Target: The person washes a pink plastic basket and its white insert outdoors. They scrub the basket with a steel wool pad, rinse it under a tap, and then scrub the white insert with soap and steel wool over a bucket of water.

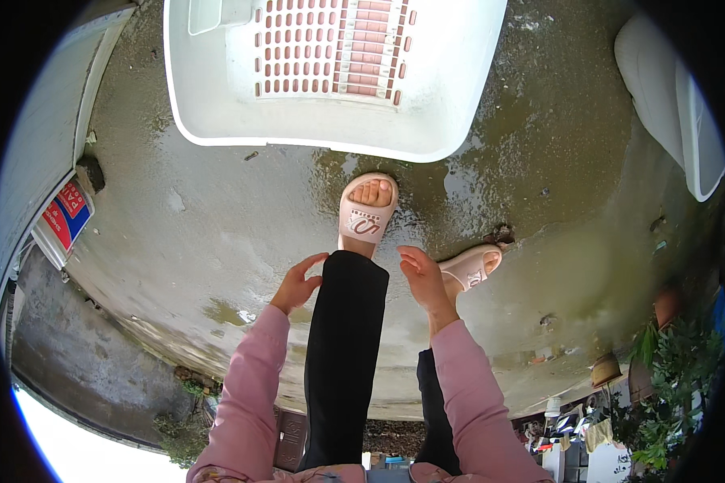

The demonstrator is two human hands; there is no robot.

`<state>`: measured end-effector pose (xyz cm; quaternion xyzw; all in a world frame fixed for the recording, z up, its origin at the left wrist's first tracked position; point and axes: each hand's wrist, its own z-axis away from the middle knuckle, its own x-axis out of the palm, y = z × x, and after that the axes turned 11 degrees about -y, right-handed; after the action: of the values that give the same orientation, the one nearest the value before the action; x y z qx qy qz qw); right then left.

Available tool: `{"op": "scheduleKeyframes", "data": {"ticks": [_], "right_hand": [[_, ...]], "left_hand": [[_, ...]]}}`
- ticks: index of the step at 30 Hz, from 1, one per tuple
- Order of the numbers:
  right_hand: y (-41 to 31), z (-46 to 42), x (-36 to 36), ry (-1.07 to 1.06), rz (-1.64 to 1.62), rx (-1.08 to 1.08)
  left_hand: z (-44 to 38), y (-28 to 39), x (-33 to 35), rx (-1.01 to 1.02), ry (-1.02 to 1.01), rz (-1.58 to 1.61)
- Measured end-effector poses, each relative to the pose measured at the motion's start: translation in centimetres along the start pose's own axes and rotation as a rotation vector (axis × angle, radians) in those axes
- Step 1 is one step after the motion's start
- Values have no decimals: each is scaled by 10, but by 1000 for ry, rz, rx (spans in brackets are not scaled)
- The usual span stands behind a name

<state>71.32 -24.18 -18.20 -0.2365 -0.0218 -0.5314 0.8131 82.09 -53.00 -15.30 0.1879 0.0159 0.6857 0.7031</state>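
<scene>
My left hand [300,284] is beside the black trouser leg [347,338], its fingertips at the cloth near the knee. My right hand [422,281] hangs on the other side of that leg, fingers slightly curled and nothing in them. Beyond my feet lies a large white plastic tub [217,121], cut off by the top of the view. Its floor has a slotted panel [296,54] and, alongside, a wire grid [368,57]. Pink slide sandals are on both feet, one sandal [367,211] close to the tub's near rim, the other sandal [474,265] farther right.
Wet concrete ground [229,199] with puddles surrounds me. A second white plastic shell [658,90] is at the right edge. To the left stand a pale panel [60,90], a stone [90,174] and a printed paint bucket [66,214]. Potted plants [664,386] are at lower right.
</scene>
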Motion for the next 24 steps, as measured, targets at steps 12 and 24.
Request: {"op": "scheduleKeyframes", "data": {"ticks": [12,24], "right_hand": [[-30,15,44,142,654,-457],[40,90,99,-74,376,-73]], "left_hand": [[-4,81,23,245,401,-671],[95,18,42,-87,16,-519]]}}
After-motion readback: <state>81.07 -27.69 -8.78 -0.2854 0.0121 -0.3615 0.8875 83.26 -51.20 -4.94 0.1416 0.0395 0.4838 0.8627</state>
